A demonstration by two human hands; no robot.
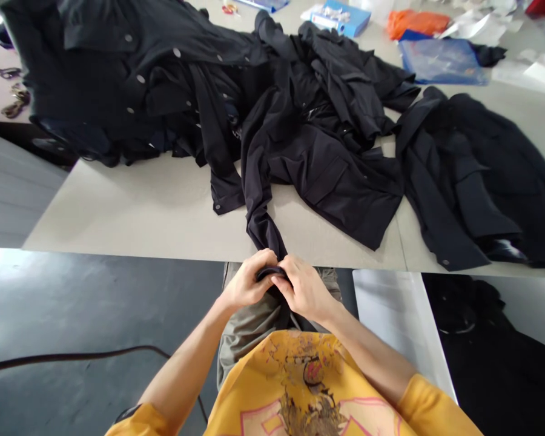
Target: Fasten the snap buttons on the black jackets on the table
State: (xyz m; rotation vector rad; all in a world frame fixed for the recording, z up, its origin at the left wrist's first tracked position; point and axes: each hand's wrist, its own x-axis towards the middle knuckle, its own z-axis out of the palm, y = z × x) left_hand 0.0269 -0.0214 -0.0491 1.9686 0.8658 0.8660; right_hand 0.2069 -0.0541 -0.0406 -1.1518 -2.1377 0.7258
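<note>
A black jacket [327, 163] lies on the table, one of its sleeves [258, 206] hanging over the front edge toward me. My left hand [253, 280] is closed on the end of that sleeve, at the cuff. From the other side my right hand [302, 286] pinches the same cuff [275, 272], thumb on top. The two hands almost touch, just off the table edge and above my lap. The fingers partly hide the cuff, so its fastening cannot be made out.
A large heap of dark jackets [104, 66] fills the table's left side; another dark jacket [476, 175] lies at right. Behind are a blue box [340, 18], an orange bag [415, 24] and a blue plastic sleeve [442, 57]. A white bin [390, 321] stands below the table, right.
</note>
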